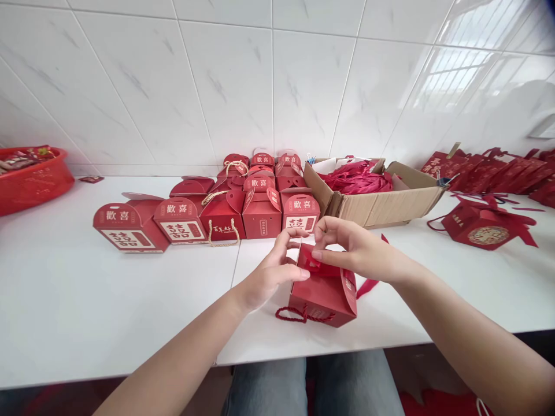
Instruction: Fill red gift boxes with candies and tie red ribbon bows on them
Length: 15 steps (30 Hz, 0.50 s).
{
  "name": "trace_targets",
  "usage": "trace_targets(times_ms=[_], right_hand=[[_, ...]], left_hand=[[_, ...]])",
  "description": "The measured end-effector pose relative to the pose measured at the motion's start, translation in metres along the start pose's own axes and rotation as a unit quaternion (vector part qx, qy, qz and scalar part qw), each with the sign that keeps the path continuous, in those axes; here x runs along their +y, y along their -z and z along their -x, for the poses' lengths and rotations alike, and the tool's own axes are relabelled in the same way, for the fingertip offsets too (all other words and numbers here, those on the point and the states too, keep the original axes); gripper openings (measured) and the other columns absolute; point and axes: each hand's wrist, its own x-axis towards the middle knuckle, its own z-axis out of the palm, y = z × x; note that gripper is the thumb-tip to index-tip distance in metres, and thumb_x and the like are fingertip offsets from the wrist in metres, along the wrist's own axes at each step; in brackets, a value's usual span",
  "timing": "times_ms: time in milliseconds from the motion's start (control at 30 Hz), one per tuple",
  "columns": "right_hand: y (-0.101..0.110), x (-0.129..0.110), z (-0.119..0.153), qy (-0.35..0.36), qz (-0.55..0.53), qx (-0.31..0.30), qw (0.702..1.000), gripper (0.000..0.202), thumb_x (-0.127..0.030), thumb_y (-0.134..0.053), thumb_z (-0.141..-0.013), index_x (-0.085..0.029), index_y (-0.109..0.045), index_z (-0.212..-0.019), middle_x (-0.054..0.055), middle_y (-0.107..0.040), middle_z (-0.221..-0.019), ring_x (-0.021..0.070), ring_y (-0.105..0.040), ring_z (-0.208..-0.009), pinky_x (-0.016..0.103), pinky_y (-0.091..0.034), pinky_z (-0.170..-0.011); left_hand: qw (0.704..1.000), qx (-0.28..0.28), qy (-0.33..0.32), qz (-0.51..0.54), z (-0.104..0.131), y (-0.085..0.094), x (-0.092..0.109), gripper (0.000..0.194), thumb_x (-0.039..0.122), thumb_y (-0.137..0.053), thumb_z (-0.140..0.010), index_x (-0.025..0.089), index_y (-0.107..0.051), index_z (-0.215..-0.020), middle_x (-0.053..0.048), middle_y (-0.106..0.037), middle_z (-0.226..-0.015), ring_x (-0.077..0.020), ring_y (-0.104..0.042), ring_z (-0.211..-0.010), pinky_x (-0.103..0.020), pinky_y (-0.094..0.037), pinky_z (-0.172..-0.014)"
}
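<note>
Two bare hands meet over a small red cardboard gift box with a dark red twisted cord handle point(323, 294), which sits on a white tabletop point(173, 306) close to the table's near edge. The left hand point(280, 263) is partly open and curved around the box's left side, its thumb lying along the top. The right hand point(344, 245) is more tightly bent, thumb and fingers drawn near each other at the red flap on top of the box; whether they pinch it cannot be told. The cord handle hangs on the side of the box below the grip, and a dark pink ribbon point(367, 288) lies on the table just right of it.

Beyond the grip and to its left stands a cluster of red cardboard boxes with rounded tops point(260, 214), some printed with white panels and Chinese characters, some with cream rope handles. Directly beyond the right hand is an open brown corrugated carton point(381, 205) filled with crumpled crimson ribbon point(358, 176). Well to the right of the grip is a red box with a round gold emblem point(488, 228), with a row of red bags point(494, 170) behind it. Far to the left is a bright red plastic basin point(34, 182) holding small wrapped items.
</note>
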Motion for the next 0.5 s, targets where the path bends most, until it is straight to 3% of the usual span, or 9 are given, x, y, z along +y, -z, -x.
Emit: trace_targets(times_ms=[167, 500], right_hand=[[-0.0023, -0.0002, -0.0018, 0.001, 0.001, -0.021, 1.0, 0.02, -0.028, -0.064, -0.079, -0.02, -0.046, -0.082, 0.0, -0.061, -0.078, 0.013, -0.055, -0.072, 0.024, -0.042, -0.061], [-0.0053, -0.0038, -0.0059, 0.032, 0.057, 0.028, 0.997, 0.012, -0.021, -0.06, -0.08, -0.019, -0.048, -0.076, -0.001, -0.059, -0.082, 0.014, -0.059, -0.081, 0.026, -0.044, -0.071]], left_hand=[[1.0, -0.004, 0.0, -0.001, -0.0008, 0.0, 0.0006, 0.049, 0.021, -0.056, -0.07, 0.031, -0.039, -0.116, -0.002, -0.045, -0.112, -0.0173, -0.05, -0.094, -0.031, -0.042, -0.078], [1.0, -0.006, -0.007, -0.016, 0.0001, -0.0007, 0.0022, 0.049, 0.021, -0.057, -0.072, 0.032, -0.041, -0.117, -0.001, -0.046, -0.114, -0.0167, -0.049, -0.095, -0.031, -0.041, -0.079]])
